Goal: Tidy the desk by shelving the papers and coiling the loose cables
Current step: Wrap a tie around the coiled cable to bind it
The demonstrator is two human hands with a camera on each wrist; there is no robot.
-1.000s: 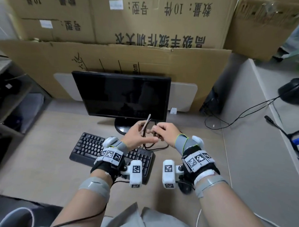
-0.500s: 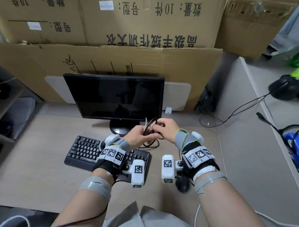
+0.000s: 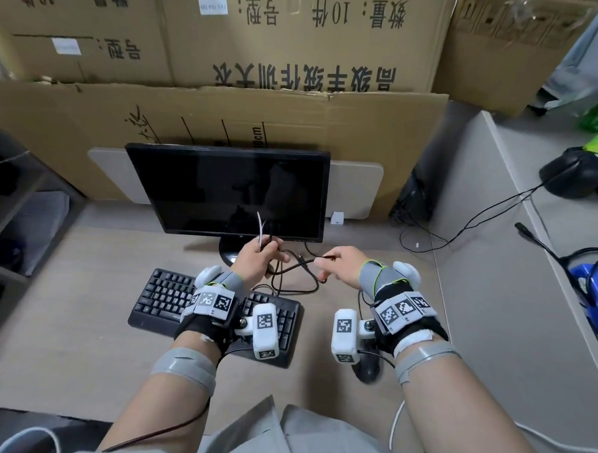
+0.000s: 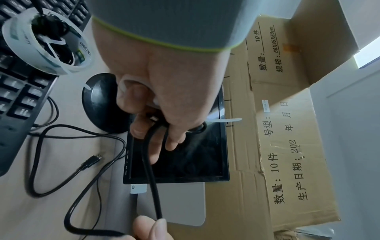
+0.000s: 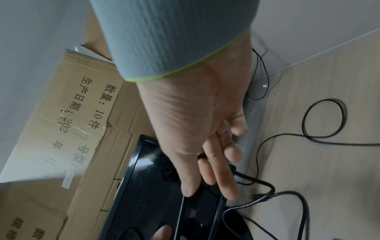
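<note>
My left hand [image 3: 256, 258] grips a gathered bunch of the black cable [image 3: 303, 263] plus a white cable tie [image 3: 260, 229] standing toward 12 o'clock. My right hand [image 3: 344, 266] pinches the same cable between thumb and fingertips. The span between the hands runs 9 to 3 o'clock, so the right hand feeds and the left collects. The cable is round, smooth and flexible; slack loops rest on the desk [image 3: 81, 319] near the keyboard [image 3: 164, 302].
</note>
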